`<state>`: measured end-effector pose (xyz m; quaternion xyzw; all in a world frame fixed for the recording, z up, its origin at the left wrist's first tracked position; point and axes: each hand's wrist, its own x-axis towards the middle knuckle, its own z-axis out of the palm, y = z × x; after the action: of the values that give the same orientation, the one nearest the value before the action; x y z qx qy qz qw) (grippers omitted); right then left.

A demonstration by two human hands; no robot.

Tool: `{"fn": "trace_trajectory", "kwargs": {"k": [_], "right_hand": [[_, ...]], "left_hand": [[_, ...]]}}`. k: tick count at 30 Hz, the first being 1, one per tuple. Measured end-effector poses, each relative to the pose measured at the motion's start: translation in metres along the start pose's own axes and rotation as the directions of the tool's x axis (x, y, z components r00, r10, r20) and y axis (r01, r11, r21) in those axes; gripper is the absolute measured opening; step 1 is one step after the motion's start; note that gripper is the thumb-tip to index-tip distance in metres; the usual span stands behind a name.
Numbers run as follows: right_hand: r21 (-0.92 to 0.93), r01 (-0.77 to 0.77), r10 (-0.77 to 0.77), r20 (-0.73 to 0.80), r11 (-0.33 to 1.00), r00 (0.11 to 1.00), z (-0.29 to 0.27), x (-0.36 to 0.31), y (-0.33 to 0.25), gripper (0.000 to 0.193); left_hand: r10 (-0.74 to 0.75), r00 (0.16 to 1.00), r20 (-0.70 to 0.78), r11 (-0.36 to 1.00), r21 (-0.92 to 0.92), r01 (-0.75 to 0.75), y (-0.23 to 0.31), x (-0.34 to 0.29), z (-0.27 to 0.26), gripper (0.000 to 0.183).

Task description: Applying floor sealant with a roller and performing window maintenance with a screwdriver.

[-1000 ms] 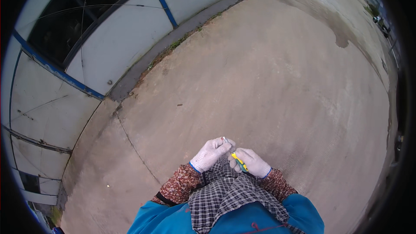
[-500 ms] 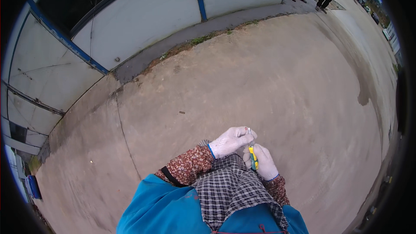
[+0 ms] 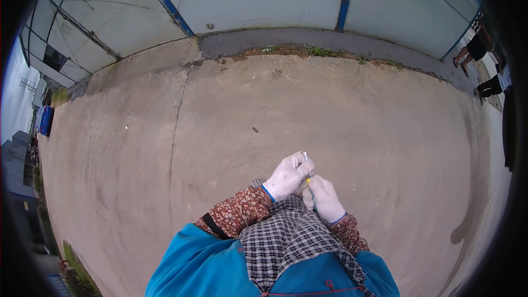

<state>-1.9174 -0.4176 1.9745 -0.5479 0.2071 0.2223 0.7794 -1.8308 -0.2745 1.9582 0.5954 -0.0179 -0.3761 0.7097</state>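
Observation:
Both my hands wear white knitted gloves and meet in front of my body, above the checkered apron. My right hand [image 3: 325, 199] is closed around the handle of what looks like a utility knife [image 3: 309, 181], yellow and green; most of the handle is hidden by the fingers. Just to its left, my left hand [image 3: 288, 176] pinches a thin silvery strip [image 3: 306, 157], apparently the knife's blade. The strip's tip sticks up past the fingertips. Where strip and handle meet is covered by the gloves.
Concrete ground [image 3: 242, 93] surrounds me, with a small dark scrap [image 3: 255, 130] lying ahead. Pale wall panels [image 3: 258, 0] with blue posts run along the far side. Two people [image 3: 477, 47] stand at the far right. A blue object [image 3: 45, 120] is at the far left.
My view has swung to the right side's people moving toward the edge and the wall levelling out. The right hand has turned, so less of the yellow-green handle shows.

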Motion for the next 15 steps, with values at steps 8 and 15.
{"fn": "trace_trajectory", "kwargs": {"k": [8, 15], "right_hand": [[-0.861, 0.327, -0.538, 0.076, 0.389, 0.839, 0.008, 0.024, -0.017, 0.031], [0.44, -0.571, 0.259, 0.587, 0.693, 0.767, -0.006, 0.038, -0.033, 0.033]], "left_hand": [[0.06, 0.969, -0.239, 0.996, -0.056, -0.076, 0.007, 0.001, 0.0, 0.016], [0.088, 0.932, -0.351, 0.968, -0.19, -0.163, 0.024, -0.01, 0.002, 0.017]]}}
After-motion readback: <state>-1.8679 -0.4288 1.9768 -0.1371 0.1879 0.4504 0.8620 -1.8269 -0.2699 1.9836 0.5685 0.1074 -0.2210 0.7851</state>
